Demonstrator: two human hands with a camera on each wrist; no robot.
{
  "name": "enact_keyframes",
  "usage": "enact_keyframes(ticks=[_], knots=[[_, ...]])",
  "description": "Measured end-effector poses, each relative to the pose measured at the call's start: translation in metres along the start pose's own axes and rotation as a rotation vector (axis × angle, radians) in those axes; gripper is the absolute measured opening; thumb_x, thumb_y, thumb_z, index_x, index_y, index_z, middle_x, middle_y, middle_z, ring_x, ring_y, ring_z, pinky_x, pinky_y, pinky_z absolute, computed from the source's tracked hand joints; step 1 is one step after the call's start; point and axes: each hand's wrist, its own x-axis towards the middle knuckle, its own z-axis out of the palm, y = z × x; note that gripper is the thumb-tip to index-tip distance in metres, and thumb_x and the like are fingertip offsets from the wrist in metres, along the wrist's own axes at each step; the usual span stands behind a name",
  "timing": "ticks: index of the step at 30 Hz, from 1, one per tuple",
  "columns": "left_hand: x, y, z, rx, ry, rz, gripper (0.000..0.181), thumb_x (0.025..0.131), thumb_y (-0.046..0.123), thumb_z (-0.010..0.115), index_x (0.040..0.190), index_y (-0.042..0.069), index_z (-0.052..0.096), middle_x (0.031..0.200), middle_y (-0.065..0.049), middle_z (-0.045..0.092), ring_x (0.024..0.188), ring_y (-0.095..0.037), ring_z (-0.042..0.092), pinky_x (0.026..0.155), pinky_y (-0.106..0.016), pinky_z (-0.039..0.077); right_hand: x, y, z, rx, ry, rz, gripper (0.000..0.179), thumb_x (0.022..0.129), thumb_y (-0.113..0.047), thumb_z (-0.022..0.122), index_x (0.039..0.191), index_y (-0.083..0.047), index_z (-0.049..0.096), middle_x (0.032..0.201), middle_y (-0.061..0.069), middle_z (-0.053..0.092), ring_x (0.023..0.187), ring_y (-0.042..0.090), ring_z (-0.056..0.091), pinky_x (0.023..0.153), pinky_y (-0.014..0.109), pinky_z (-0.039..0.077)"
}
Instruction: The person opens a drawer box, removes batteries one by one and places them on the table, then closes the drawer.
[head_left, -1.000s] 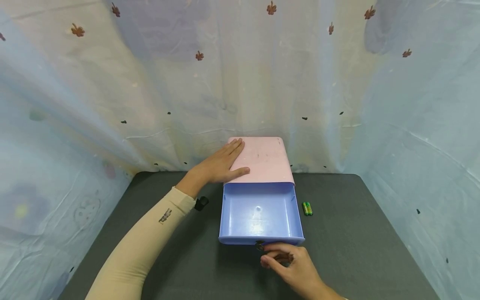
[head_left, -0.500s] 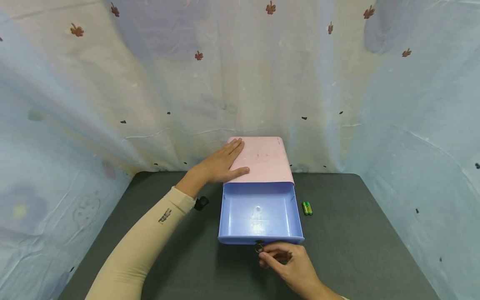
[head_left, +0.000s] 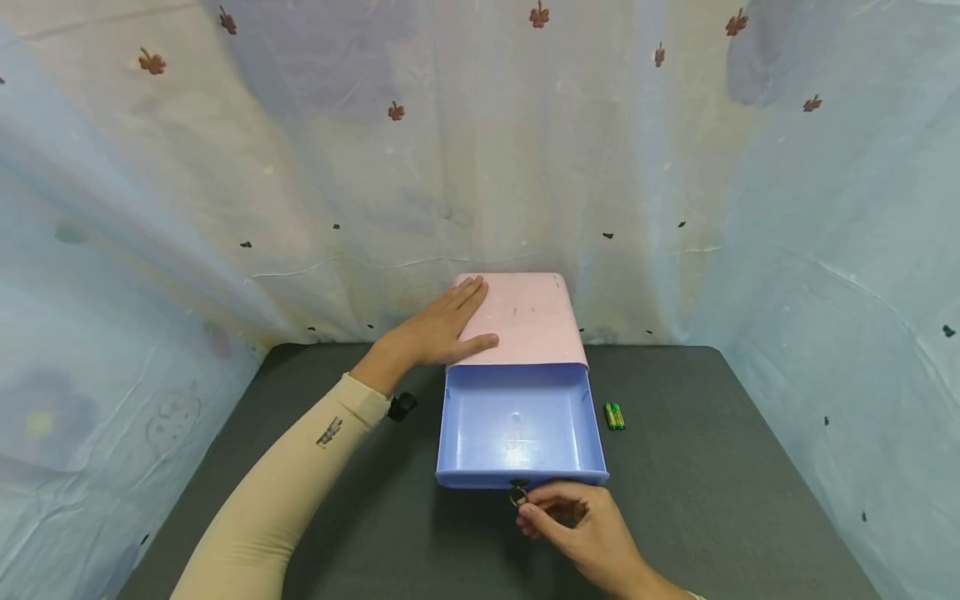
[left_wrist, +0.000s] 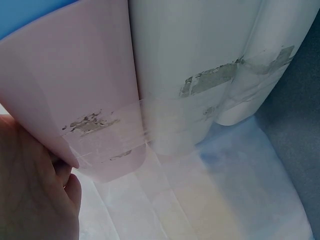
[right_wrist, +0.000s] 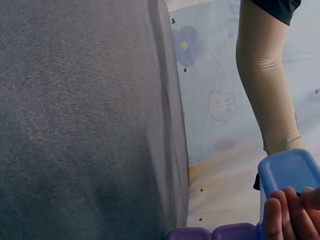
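Observation:
In the head view a drawer unit with a pink top [head_left: 532,321] stands at the back of the dark table. Its blue drawer [head_left: 517,408] is pulled out toward me, with nothing lying inside. My left hand [head_left: 442,325] rests flat on the left part of the pink top, fingers straight and thumb spread. At the drawer front, my right hand [head_left: 581,529] pinches a small dark ring pull [head_left: 518,497] between thumb and index finger. The right wrist view shows the blue drawer front [right_wrist: 290,172] behind the curled right fingers. Two green batteries [head_left: 614,417] lie together right of the drawer.
Pink, white and further sections of the unit [left_wrist: 195,60] appear in the left wrist view, with torn tape marks. Purple drawer fronts [right_wrist: 235,232] show low in the right wrist view. Patterned curtains [head_left: 517,167] enclose the table [head_left: 712,467] at the back and sides.
My right thumb has come up against the index finger at the ring pull, and the ring shows more clearly. The left hand, drawer and batteries stay in place.

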Motion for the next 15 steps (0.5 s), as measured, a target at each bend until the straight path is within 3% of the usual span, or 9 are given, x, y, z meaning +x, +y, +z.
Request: enact_keyframes(ticks=[15], knots=[[0.001,-0.002,0.001,0.007,-0.009,-0.008,0.099,0.108,0.070,0.041,0.173,0.011,-0.004,0.181,-0.006,-0.009,0.167,-0.021,-0.009,0.135,-0.042,0.000,0.012,-0.010,-0.006,0.032,-0.004,-0.006,0.009,0.100,0.010,0.069,0.107,0.008,0.074,0.091,0.022,0.079,0.077,0.023,0.080,0.063,0.045,0.066]])
